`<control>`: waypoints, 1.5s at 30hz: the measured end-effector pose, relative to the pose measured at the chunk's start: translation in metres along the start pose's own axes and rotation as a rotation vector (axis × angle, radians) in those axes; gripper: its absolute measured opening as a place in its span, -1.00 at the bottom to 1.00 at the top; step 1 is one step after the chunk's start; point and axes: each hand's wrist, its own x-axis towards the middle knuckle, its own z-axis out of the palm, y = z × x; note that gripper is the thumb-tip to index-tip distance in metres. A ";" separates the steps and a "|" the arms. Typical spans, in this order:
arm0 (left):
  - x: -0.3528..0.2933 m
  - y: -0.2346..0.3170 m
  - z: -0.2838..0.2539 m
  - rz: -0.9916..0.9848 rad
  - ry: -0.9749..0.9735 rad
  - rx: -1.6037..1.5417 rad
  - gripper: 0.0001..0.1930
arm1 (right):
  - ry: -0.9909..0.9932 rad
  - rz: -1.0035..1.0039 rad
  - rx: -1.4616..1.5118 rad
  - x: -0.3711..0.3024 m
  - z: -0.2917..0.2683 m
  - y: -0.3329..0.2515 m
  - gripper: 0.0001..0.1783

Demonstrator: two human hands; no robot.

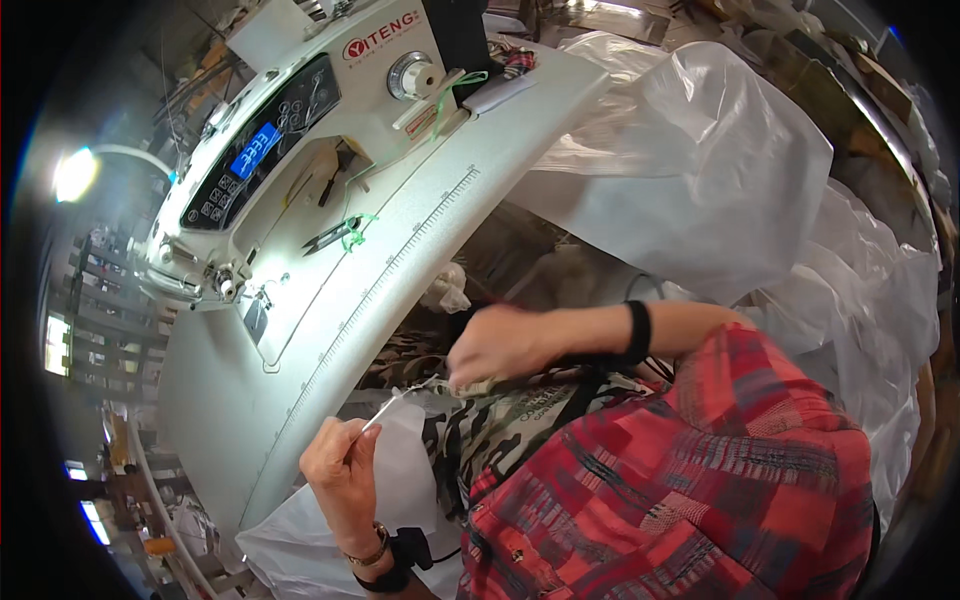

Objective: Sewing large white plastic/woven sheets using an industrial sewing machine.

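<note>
Over my lap, beyond the near edge of the sewing table (395, 265), my left hand (340, 468) pinches a thin white stick-like piece (376, 413) between thumb and fingers. The piece points up and right, with something whitish and thin around its far tip. My right hand (500, 345), slightly blurred, is closed just to the right of that tip. Whatever its fingers hold is hidden. Small thread snips (326, 237) with a green tie lie on the table, away from both hands.
A white sewing machine (370, 40) with a lit blue display stands on the table, its needle area (228, 288) at the left. Clear plastic sheeting (700, 150) bulges at the right. A white sheet (390, 470) hangs below the table edge, and a crumpled whitish bundle (447, 288) lies beneath it.
</note>
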 end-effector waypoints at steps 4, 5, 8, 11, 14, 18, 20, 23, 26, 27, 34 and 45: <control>0.000 -0.016 0.006 -0.056 0.024 -0.132 -0.88 | 0.482 0.282 -0.568 -0.083 -0.086 0.099 -0.78; -0.001 -0.018 0.007 -0.057 0.021 -0.133 -0.88 | 0.690 0.557 -0.650 -0.105 -0.112 0.118 -0.73; -0.002 -0.022 0.008 -0.087 0.006 -0.131 -0.87 | 0.649 1.078 -1.255 -0.167 -0.181 0.152 -0.44; -0.003 -0.025 0.010 -0.146 0.039 -0.234 -0.84 | 0.605 1.322 -1.505 -0.210 -0.216 0.160 -0.42; -0.003 -0.026 0.012 -0.144 0.042 -0.219 -0.83 | 0.521 1.402 -1.373 -0.239 -0.232 0.165 -0.50; 0.000 -0.027 0.013 -0.156 0.041 -0.198 -0.81 | 0.427 1.519 -1.291 -0.279 -0.250 0.174 -0.80; 0.002 -0.026 0.015 -0.159 0.027 -0.189 -0.80 | 0.454 1.606 -1.183 -0.303 -0.253 0.177 -0.79; 0.003 -0.027 0.016 -0.151 0.023 -0.190 -0.79 | 0.674 1.772 -0.959 -0.335 -0.254 0.172 -0.76; 0.001 -0.030 0.015 -0.149 0.027 -0.206 -0.79 | 0.982 1.499 -0.886 -0.353 -0.250 0.151 -0.67; -0.001 -0.031 0.015 -0.132 0.021 -0.205 -0.77 | 1.123 1.356 -0.757 -0.355 -0.251 0.144 -0.63; 0.005 -0.036 0.015 -0.005 0.061 -0.258 -0.72 | 1.390 0.758 -0.044 -0.310 -0.240 0.085 -0.59; 0.028 -0.028 0.036 -0.144 0.101 -0.403 -0.62 | 0.521 0.204 -0.086 -0.102 -0.081 -0.021 -0.48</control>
